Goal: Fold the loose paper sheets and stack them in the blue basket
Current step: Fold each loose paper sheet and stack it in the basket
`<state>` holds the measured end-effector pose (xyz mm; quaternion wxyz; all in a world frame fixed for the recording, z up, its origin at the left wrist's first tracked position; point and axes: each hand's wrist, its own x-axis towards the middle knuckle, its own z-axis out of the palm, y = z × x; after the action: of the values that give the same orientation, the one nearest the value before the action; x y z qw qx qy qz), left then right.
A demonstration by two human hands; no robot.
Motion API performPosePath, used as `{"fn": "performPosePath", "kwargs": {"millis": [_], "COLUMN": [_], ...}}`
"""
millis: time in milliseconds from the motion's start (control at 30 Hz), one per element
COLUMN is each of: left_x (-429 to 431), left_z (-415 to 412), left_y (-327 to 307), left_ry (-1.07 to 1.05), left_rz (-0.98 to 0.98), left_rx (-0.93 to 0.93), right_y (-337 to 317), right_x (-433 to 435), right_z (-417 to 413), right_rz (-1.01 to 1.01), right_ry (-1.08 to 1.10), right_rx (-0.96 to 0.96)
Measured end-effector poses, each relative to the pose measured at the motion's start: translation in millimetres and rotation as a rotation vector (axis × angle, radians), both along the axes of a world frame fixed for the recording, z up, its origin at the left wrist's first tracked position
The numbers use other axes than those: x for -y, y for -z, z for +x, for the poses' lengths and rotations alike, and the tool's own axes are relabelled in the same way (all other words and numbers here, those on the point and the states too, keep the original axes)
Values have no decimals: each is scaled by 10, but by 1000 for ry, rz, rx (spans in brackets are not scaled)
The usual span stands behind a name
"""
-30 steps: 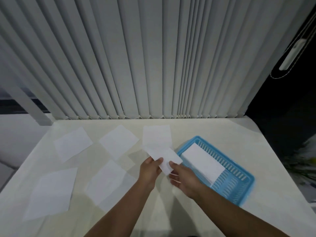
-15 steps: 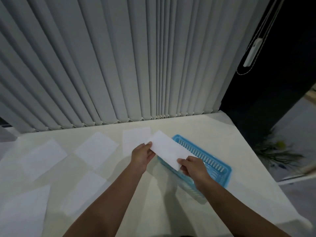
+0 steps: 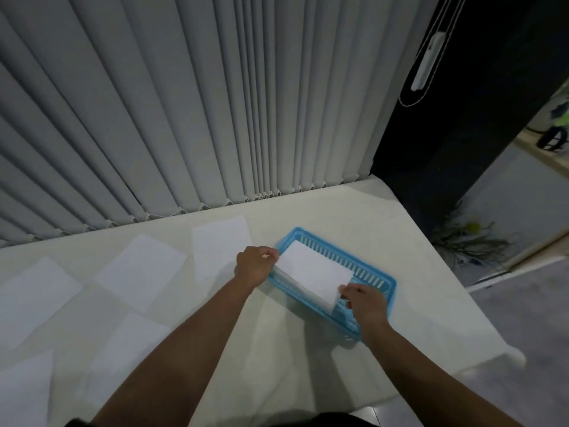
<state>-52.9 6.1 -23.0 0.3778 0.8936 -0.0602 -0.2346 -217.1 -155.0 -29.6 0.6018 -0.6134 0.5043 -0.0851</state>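
Left hand [image 3: 255, 266] and right hand [image 3: 363, 303] pinching folded paper [image 3: 314, 272] over blue basket [image 3: 380, 277], loose sheets [image 3: 141, 269] on table [image 3: 385, 217]

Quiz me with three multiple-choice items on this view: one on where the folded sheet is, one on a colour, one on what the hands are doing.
1. Where is the folded sheet?
A. On the person's lap.
B. Over the basket, within its rim.
C. On the floor.

2. What colour is the basket?
A. Red.
B. Green.
C. Blue.

3. What are the left hand and the right hand doing?
A. Each pinches one end of the folded sheet.
B. Both hang empty and open.
C. Only the right one holds the sheet.

Answers: 1 B, the sheet covers most of the basket's inside. 2 C, its rim and slotted walls are light blue. 3 A, the fingers of each hand close on opposite corners of the sheet.
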Motion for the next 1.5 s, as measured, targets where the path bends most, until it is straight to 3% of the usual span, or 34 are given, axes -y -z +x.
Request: {"fn": "performPosePath", "kwargs": {"millis": [100, 433, 967, 1133, 1300, 1500], "left_x": [0, 26, 17, -6, -23, -105], "left_z": [75, 102, 32, -4, -80, -80], "left_y": [154, 155, 99, 116, 155, 194], "left_ry": [130, 397, 422, 401, 317, 231], "left_rz": [180, 413, 427, 404, 334, 183], "left_rx": [73, 201, 181, 226, 310, 329], "right_y": [81, 119, 136, 192, 289, 225], "right_x": [1, -23, 4, -32, -122, -156], "right_z": [-8, 44, 52, -8, -85, 18], "right_rz": [-43, -28, -64, -265, -569, -872], "right_ry": [-12, 29, 4, -58, -259, -300], "right_rx": [-76, -69, -68, -130, -142, -168]}}
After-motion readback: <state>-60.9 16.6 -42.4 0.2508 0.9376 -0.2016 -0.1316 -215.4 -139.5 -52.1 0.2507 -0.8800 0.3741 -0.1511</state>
